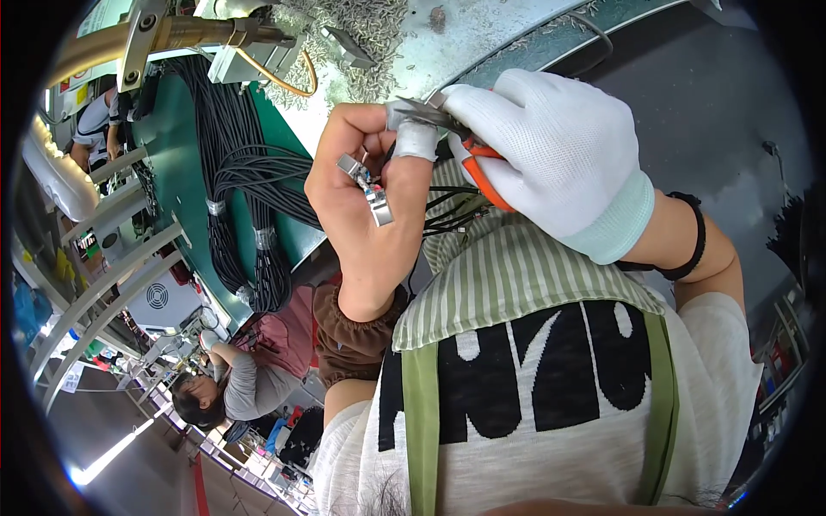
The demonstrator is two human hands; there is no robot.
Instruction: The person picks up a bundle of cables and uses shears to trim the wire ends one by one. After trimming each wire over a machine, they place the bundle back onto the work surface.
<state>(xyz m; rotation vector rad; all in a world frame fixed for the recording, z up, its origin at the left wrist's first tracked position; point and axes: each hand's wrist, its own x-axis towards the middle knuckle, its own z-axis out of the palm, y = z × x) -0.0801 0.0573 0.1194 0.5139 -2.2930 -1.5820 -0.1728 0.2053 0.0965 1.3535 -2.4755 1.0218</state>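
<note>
My left hand (372, 206), bare with white tape round the thumb and a fingertip, is closed with its fingers curled. Small silver metal connectors (377, 205) with short coloured wires stick out across its palm. Black cables (452, 206) pass just behind that hand. In a white knit glove, my right hand (551, 146) is wrapped round a pair of pliers with orange handles (485, 182). The plier jaws (420, 112) lie at the taped fingertips of my left hand, by a small metal piece (437, 100). What exactly the jaws grip is hidden.
Tiny metal scraps (361, 43) cover the white work surface at the top. A brass tube fixture (189, 33) with a bent yellow wire stands at upper left. Bundled black cables (219, 163) lie on a green table (185, 202). Another person (258, 378) works at lower left.
</note>
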